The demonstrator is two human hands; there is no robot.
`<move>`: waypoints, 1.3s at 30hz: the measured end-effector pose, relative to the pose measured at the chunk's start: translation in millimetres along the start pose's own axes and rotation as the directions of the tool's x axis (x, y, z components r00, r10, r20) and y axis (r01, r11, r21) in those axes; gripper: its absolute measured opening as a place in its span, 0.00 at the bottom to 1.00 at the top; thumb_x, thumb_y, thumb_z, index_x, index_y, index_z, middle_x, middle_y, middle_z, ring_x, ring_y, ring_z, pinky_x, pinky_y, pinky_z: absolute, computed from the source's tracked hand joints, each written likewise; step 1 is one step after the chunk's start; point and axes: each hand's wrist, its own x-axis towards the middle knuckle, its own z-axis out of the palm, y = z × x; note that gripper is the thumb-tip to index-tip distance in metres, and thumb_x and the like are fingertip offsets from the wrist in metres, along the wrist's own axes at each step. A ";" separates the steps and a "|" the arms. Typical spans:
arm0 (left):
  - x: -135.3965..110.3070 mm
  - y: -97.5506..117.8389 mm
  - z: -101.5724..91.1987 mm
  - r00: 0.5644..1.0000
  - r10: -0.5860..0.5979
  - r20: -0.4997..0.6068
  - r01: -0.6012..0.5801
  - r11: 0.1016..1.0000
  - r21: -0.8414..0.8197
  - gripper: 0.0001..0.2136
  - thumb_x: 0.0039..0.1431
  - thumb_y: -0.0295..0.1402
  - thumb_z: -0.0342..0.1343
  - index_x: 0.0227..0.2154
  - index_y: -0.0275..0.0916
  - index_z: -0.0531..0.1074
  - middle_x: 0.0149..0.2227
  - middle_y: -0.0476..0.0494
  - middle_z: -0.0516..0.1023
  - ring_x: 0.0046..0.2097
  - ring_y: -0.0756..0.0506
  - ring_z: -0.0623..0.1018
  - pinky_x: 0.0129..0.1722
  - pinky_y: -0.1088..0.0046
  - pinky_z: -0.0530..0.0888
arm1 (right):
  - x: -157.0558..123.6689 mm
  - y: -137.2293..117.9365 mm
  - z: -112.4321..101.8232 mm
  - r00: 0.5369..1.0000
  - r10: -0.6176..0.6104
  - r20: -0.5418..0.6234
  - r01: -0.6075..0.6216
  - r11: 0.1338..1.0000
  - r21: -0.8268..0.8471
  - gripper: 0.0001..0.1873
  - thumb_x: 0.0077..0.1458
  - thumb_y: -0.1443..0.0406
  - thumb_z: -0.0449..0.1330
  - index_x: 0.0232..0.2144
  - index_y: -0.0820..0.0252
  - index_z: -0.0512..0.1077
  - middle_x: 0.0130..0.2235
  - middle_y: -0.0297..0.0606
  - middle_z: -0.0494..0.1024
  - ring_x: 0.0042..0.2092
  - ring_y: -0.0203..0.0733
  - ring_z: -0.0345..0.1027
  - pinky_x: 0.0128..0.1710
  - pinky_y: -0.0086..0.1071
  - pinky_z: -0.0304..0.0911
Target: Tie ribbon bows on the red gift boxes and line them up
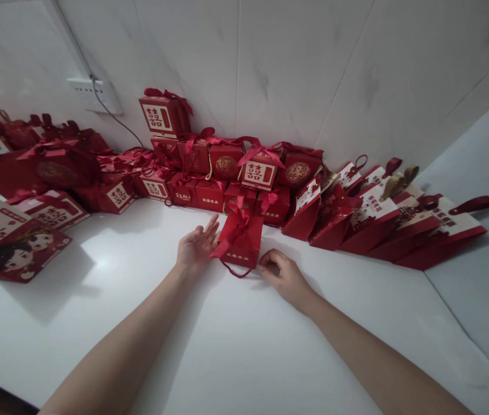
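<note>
In the head view, a small red gift box (241,245) with a red ribbon bow on top and a red cord handle stands on the white table between my hands. My left hand (196,248) is at its left side, palm turned up and fingers apart, close to a trailing ribbon end. At the box's lower right corner is my right hand (284,275), its fingers curled and thumb and forefinger drawn together. Whether anything is in that pinch is too small to tell. Just behind the box, a stacked row of similar red boxes (212,195) lines the wall.
Red triangular boxes with ribbon loops (369,222) lean in a row at right. On the left stand a larger box with cartoon figures (22,245) and a crowd of red boxes (58,170). A socket strip (97,95) with a cable is on the tiled wall (279,69).
</note>
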 end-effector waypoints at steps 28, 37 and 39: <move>-2.9 -1.6 9.2 0.997 0.010 -0.072 -0.021 0.989 -0.146 0.13 0.43 0.18 0.50 0.14 0.40 0.55 0.15 0.49 0.56 0.45 0.43 0.80 0.36 0.76 0.76 | 0.7 0.5 -0.9 1.000 -0.006 0.008 0.006 1.000 -0.018 0.03 0.56 0.66 0.58 0.31 0.57 0.68 0.34 0.35 0.72 0.38 0.42 0.67 0.40 0.34 0.61; -5.5 -1.5 11.9 0.995 -0.061 -0.078 0.045 0.982 -0.185 0.12 0.41 0.19 0.50 0.14 0.39 0.54 0.15 0.50 0.55 0.35 0.47 0.79 0.36 0.76 0.75 | 0.4 -2.3 -1.8 1.000 0.000 0.009 0.000 0.999 -0.032 0.03 0.57 0.65 0.58 0.30 0.57 0.68 0.34 0.35 0.72 0.37 0.42 0.67 0.40 0.34 0.61; -6.3 -1.2 12.9 0.994 -0.074 -0.081 0.058 0.982 -0.177 0.12 0.41 0.19 0.50 0.14 0.39 0.54 0.15 0.50 0.54 0.34 0.48 0.78 0.37 0.76 0.75 | 0.7 -2.4 -1.8 1.000 -0.001 0.008 0.002 0.999 -0.038 0.03 0.57 0.65 0.58 0.31 0.57 0.68 0.34 0.36 0.72 0.37 0.42 0.67 0.40 0.35 0.61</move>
